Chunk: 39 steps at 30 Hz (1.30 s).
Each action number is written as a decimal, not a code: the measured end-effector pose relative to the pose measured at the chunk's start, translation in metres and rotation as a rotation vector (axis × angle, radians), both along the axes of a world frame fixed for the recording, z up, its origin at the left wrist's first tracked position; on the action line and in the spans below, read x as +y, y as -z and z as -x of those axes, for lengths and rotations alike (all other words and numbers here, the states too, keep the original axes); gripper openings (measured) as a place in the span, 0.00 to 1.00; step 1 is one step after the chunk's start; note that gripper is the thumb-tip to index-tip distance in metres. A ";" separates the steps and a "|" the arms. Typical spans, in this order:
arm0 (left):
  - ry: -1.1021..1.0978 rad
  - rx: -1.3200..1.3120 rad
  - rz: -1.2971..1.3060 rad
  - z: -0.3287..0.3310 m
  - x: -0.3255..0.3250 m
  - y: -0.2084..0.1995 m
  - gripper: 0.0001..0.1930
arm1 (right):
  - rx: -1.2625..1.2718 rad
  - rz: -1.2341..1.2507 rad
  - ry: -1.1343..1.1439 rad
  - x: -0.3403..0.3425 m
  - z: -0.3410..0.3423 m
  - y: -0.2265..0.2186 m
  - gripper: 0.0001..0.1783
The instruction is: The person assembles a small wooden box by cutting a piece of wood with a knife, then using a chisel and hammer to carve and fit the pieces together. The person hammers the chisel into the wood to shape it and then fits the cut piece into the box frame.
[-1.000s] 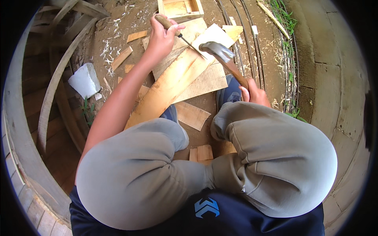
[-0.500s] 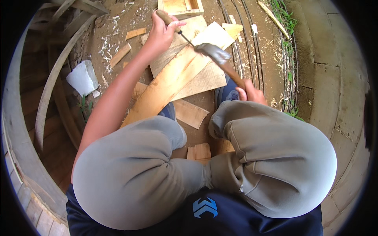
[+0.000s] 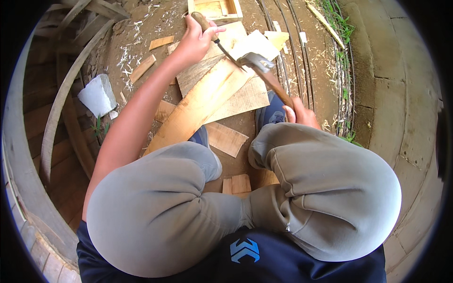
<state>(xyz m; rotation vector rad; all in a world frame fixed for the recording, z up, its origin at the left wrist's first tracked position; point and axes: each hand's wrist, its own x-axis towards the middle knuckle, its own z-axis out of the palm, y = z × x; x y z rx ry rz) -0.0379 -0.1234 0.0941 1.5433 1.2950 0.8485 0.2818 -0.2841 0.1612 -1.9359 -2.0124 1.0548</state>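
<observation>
My left hand (image 3: 195,43) is closed around the wooden handle of a chisel (image 3: 226,53), whose thin metal shaft slants down to the right. The chisel's tip meets the upper end of a long pale plank (image 3: 198,101), close beside the hammer head. My right hand (image 3: 302,114), next to my right knee, grips the wooden handle of a claw hammer (image 3: 271,81). Its metal head overlaps the plank's far end in view; whether it touches the chisel I cannot tell. Beneath the plank lies a wider board (image 3: 245,98), slanting toward my feet.
An open wooden box (image 3: 214,16) sits beyond the boards. Small offcuts (image 3: 142,68) and shavings litter the dirt. A pale stone block (image 3: 97,94) stands at left, near a curved timber (image 3: 66,94). Long dark rods (image 3: 302,52) run along the right, beside a concrete ledge (image 3: 389,104).
The chisel's tip has shifted right and toward me along the plank. The hammer head, blurred before, is sharper and stays near the tip. Both hands keep their grips.
</observation>
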 end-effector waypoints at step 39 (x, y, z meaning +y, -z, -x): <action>-0.724 -0.583 0.036 -0.024 0.034 -0.014 0.10 | -0.057 0.009 0.028 0.034 -0.009 0.044 0.16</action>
